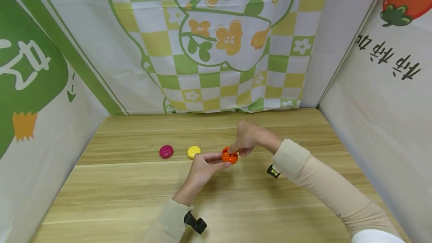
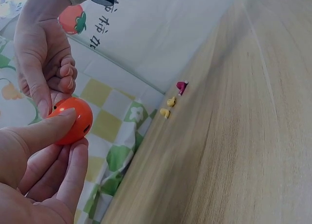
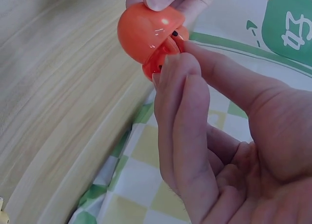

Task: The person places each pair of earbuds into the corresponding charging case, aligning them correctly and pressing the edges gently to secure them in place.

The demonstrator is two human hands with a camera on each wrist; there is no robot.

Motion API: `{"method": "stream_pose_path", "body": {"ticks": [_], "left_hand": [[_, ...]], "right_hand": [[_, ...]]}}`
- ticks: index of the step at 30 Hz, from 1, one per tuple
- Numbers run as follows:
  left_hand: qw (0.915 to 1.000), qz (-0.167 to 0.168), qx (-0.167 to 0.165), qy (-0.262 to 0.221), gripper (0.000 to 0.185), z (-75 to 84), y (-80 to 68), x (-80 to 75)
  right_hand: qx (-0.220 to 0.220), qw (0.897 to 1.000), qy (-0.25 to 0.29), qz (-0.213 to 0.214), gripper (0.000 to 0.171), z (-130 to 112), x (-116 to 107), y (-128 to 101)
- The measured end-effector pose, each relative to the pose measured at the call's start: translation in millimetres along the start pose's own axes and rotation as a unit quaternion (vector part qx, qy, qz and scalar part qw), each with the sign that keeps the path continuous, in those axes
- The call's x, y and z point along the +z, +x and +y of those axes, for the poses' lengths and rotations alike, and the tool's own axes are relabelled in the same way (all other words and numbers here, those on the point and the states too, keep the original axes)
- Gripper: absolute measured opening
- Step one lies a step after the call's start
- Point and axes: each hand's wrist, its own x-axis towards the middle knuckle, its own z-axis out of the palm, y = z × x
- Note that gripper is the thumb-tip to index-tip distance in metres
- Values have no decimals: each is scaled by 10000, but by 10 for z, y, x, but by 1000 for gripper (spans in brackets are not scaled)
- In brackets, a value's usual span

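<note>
Left hand [image 1: 202, 168] pinches orange shell [image 1: 230, 156] | right hand [image 1: 246, 138] grips its lid edge | risk: loose fingertip hold, shell slips onto table [image 1: 135, 198]

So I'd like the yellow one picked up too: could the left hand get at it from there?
Probably yes: bare table lies between left hand and yellow piece, but it grips the orange capsule.
</note>
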Motion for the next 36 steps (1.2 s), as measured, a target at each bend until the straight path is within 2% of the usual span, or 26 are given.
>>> {"method": "stream_pose_path", "body": {"ticks": [11, 21, 29, 32, 36], "left_hand": [[10000, -1, 58, 62, 33, 19, -4, -10], [9999, 59, 72, 46, 32, 13, -10, -8], [9999, 75, 68, 27, 33, 51, -40, -5], [9999, 73, 69, 17, 33, 65, -52, 0], [10000, 35, 66, 0, 33, 60, -43, 5]], "right_hand": [[-317, 9978, 538, -238, 26, 103, -71, -11], [-441, 9963, 695, -259, 21, 139, 30, -9], [-474, 9916, 1192, -196, 34, 242, -77, -11], [-489, 9903, 1288, -164, 34, 297, -97, 23], [-721, 9838, 1589, -423, 36, 421, -66, 99]]}}
